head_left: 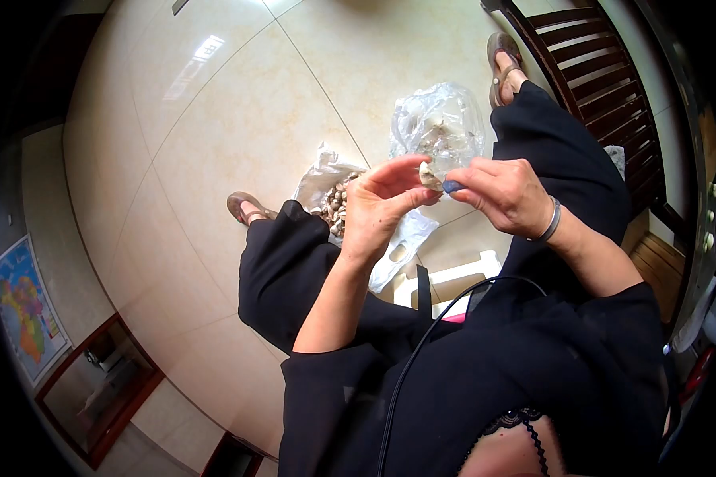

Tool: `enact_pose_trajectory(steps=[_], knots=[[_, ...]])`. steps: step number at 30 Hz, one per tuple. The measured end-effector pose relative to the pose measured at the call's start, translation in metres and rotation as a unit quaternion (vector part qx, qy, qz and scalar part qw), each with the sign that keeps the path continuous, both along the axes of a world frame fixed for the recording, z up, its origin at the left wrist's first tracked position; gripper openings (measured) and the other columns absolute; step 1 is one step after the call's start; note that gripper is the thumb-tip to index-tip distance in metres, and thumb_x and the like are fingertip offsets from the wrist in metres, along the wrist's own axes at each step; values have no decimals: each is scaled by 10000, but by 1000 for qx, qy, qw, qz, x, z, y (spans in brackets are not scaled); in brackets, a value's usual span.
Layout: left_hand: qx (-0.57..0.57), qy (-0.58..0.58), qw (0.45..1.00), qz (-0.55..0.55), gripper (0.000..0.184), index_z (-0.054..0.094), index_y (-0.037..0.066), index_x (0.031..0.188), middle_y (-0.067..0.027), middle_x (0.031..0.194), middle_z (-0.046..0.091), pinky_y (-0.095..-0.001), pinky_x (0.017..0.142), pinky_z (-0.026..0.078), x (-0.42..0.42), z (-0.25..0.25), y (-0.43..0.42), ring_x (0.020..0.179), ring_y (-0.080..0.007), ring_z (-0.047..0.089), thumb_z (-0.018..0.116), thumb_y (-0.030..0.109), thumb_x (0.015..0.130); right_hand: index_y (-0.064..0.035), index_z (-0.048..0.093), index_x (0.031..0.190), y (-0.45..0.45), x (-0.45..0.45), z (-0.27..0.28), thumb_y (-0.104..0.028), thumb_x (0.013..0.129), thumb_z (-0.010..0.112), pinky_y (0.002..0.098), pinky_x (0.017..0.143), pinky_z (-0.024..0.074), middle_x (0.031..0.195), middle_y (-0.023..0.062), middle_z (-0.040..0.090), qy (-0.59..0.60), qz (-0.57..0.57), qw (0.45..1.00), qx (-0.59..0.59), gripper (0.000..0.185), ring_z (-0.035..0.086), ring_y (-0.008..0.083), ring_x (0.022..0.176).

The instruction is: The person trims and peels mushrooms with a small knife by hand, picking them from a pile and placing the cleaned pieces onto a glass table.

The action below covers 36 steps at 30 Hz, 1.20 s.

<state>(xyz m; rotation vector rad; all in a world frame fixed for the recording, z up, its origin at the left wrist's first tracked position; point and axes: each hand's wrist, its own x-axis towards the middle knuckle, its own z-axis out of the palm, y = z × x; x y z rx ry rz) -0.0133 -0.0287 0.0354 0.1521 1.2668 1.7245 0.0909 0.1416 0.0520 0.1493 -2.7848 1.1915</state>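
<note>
My left hand [382, 203] is closed in a pinch on a small pale mushroom [428, 176], held up between thumb and fingertips. Close against it, my right hand [497, 191] is also pinched, and a small dark blue thing [452, 186] shows at its fingertips; whether this is a tool or a finger cover I cannot tell. Below and left of the hands, a white plastic bag [317, 176] lies open on the floor with many brown-and-white mushrooms [336, 208] in it. Beyond the hands sits a clear plastic bag [439, 107] with some small bits inside.
A white plastic stool [485, 266] stands between my legs, under a black cable [429, 326]. At the upper right is a dark slatted wooden chair [585, 63]. Glossy tiles form the floor [215, 143]. A coloured map [28, 310] hangs at the left.
</note>
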Motion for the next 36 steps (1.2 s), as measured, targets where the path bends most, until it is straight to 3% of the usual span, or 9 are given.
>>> enact_pose_trajectory(steps=[2,4,22,24,36], knots=[[-1,2,1000,-1,329,558,-26,1050,-109,842,629,-269,728,506,0,1,0,770,-157,612,620,-58,729,-19,572,924,0,0,-1,-122,791,577,306,491,422,672,102,525,-1,0,1000,-2,169,541,245,562],[-1,3,1000,-2,322,558,-27,1044,-112,843,630,-270,728,507,1,2,0,769,-160,614,620,-57,729,-48,579,932,0,1,-2,-217,805,563,310,489,433,698,77,539,-10,-8,1000,14,212,563,240,598],[-10,32,999,-1,306,563,-23,1000,-104,803,631,-254,706,502,1,2,-1,746,-147,613,621,-80,705,-46,590,899,0,1,2,-213,801,570,316,491,438,720,83,563,-27,2,1000,12,194,576,250,612],[-8,69,997,-17,291,549,-34,1014,-135,842,629,-298,714,531,1,0,-2,762,-184,626,609,-60,731,-46,590,896,0,1,3,-212,800,571,316,490,437,717,82,563,-28,2,1000,9,192,576,251,611],[0,48,999,-14,274,550,-36,988,-136,831,630,-293,703,530,1,2,-2,750,-181,627,616,-64,724,-55,588,896,0,2,1,-222,806,563,314,483,433,703,73,557,-23,-8,1000,15,191,572,245,598]])
